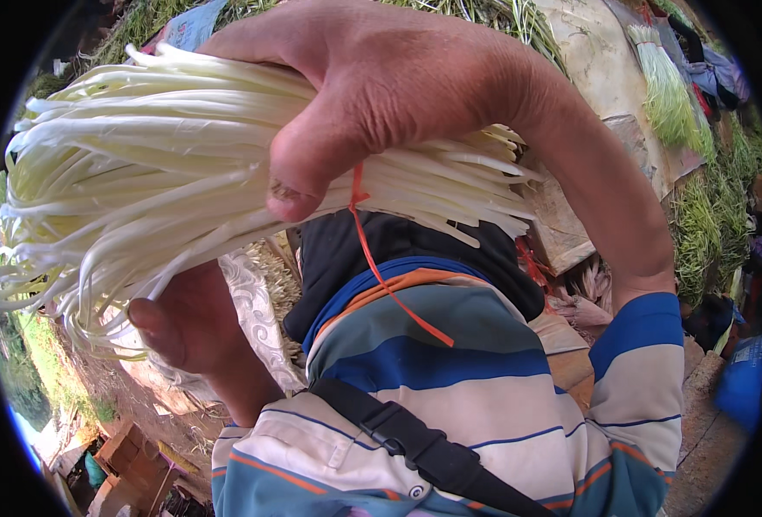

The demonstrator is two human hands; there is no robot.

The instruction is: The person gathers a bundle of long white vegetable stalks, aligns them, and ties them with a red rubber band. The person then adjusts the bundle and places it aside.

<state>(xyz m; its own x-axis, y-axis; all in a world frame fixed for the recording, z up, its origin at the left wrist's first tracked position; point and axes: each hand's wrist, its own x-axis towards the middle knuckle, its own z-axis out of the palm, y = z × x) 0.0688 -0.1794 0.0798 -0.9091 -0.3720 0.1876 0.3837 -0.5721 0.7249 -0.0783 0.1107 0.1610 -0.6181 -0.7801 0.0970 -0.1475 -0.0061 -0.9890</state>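
Note:
A thick bundle of long white stalks (161, 148), which look like blanched chives, lies crosswise before my chest. My right hand (381, 84) grips it from above, with the thumb pressed on the near side. Around the bundle by that thumb runs a red plastic tie (371, 252), whose loose end hangs over my striped shirt. My left hand (190, 316) holds the left part from below. Its thumb shows under the drooping stalk ends, while its fingers are hidden behind them.
A tied bundle of similar stalks (662, 84) lies on sheeting at upper right. Loose green leaves (710, 226) cover the ground beside it. More red ties (531, 258) are near my right forearm. Bricks (129, 459) lie at lower left, a blue bag (749, 381) at far right.

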